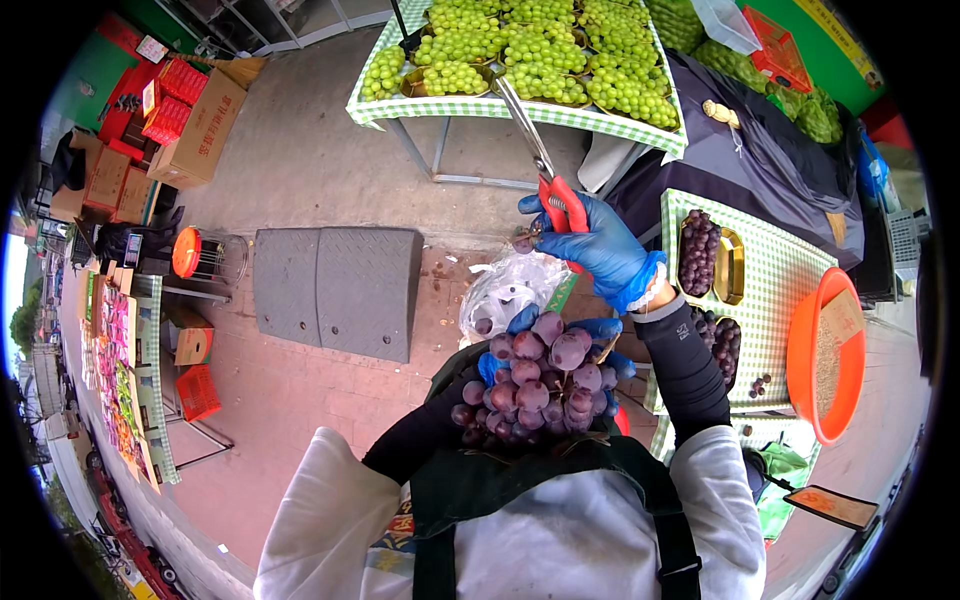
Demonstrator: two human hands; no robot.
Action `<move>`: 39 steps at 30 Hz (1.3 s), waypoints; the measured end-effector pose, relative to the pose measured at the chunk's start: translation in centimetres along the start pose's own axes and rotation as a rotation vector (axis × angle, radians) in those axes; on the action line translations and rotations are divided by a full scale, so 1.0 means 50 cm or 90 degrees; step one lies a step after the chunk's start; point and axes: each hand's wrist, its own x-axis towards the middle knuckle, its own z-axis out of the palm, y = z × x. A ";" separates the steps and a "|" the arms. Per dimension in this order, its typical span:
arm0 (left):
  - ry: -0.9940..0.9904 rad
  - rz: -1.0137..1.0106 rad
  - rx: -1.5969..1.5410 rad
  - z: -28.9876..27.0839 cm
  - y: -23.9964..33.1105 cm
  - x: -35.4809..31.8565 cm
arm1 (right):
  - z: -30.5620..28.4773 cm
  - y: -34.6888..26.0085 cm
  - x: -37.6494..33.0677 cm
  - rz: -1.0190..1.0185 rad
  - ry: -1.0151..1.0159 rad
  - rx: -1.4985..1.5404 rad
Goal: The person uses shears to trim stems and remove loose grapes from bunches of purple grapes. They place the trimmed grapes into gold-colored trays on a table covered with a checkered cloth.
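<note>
My left hand point(600, 328), in a blue glove, is closed around a big bunch of purple grapes point(532, 385) close to my chest; the fruit covers most of its palm and fingers. Ahead of it, my blue-gloved right hand point(605, 245) grips red-handled fruit snips point(562, 203), their long blades pointing away and up. A small brownish piece point(524, 240), perhaps a grape, sits at the fingertips of that same hand. Below the right hand, a see-through plastic bag point(512, 290) stands with its mouth upward, partly behind the bunch.
A checked table point(760, 250) at my right bears purple grapes point(699, 252) in trays, a gold tray point(731, 268) and an orange basin point(806, 370). Green grapes point(540, 50) fill a table ahead. Grey ramp mats point(340, 285) lie on the floor, left of centre.
</note>
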 end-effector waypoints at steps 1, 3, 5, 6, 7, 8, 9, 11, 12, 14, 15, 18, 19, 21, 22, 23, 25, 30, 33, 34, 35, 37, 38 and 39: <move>0.017 -0.013 0.013 0.002 0.006 0.004 | -0.014 0.019 0.000 0.013 0.015 0.022; 0.049 -0.033 0.033 0.000 0.010 0.009 | -0.038 0.060 0.000 0.040 0.043 0.067; 0.079 -0.048 0.043 -0.003 0.014 0.008 | -0.054 0.096 -0.008 0.078 0.055 0.079; 0.092 -0.047 0.045 -0.005 0.017 0.003 | -0.063 0.117 -0.010 0.098 0.059 0.081; 0.109 -0.045 0.047 -0.006 0.019 -0.003 | -0.076 0.147 -0.007 0.124 0.051 0.059; 0.122 -0.043 0.048 -0.003 0.021 -0.013 | -0.081 0.165 -0.005 0.132 0.060 0.046; 0.135 -0.042 0.046 -0.002 0.022 -0.022 | -0.081 0.182 -0.009 0.140 0.068 0.033; 0.154 -0.035 0.039 -0.006 0.017 -0.041 | -0.083 0.221 -0.006 0.167 0.079 -0.037; 0.157 -0.033 0.035 -0.007 0.017 -0.045 | -0.084 0.242 -0.007 0.176 0.079 -0.011; 0.154 -0.033 0.023 -0.013 0.010 -0.050 | -0.100 0.296 -0.007 0.186 0.077 -0.060; 0.153 -0.035 0.015 -0.017 0.007 -0.052 | -0.106 0.316 -0.008 0.188 0.074 -0.072; 0.145 -0.041 0.000 -0.022 0.000 -0.050 | -0.122 0.366 -0.012 0.181 0.066 -0.124; 0.142 -0.046 0.000 -0.026 0.000 -0.048 | -0.125 0.376 -0.010 0.169 0.063 -0.155; 0.136 -0.045 -0.008 -0.029 -0.001 -0.053 | -0.130 0.389 -0.011 0.163 0.070 -0.185; 0.132 -0.048 -0.013 -0.033 -0.002 -0.053 | -0.124 0.373 -0.012 0.169 0.082 -0.186; 0.128 -0.049 -0.022 -0.035 -0.005 -0.055 | -0.120 0.365 -0.014 0.175 0.094 -0.188; 0.124 -0.041 -0.049 -0.035 -0.014 -0.059 | -0.123 0.380 -0.021 0.199 0.142 -0.129; 0.174 -0.008 -0.057 -0.027 -0.026 -0.085 | -0.104 0.398 -0.055 0.173 0.160 0.037; 0.231 -0.016 -0.082 -0.040 -0.030 -0.117 | -0.039 0.316 -0.104 0.221 0.130 0.081; 0.251 -0.019 -0.103 -0.047 -0.033 -0.121 | -0.026 0.295 -0.122 0.239 0.123 0.086; 0.234 0.004 -0.103 -0.038 -0.026 -0.130 | -0.009 0.285 -0.141 0.255 0.118 0.112; 0.200 0.043 -0.105 -0.008 -0.011 -0.148 | 0.022 0.274 -0.181 0.284 0.114 0.167; 0.191 0.059 -0.122 -0.013 -0.014 -0.159 | 0.036 0.273 -0.199 0.238 0.110 0.128; 0.183 0.075 -0.139 -0.023 -0.024 -0.173 | 0.049 0.273 -0.215 0.193 0.106 0.088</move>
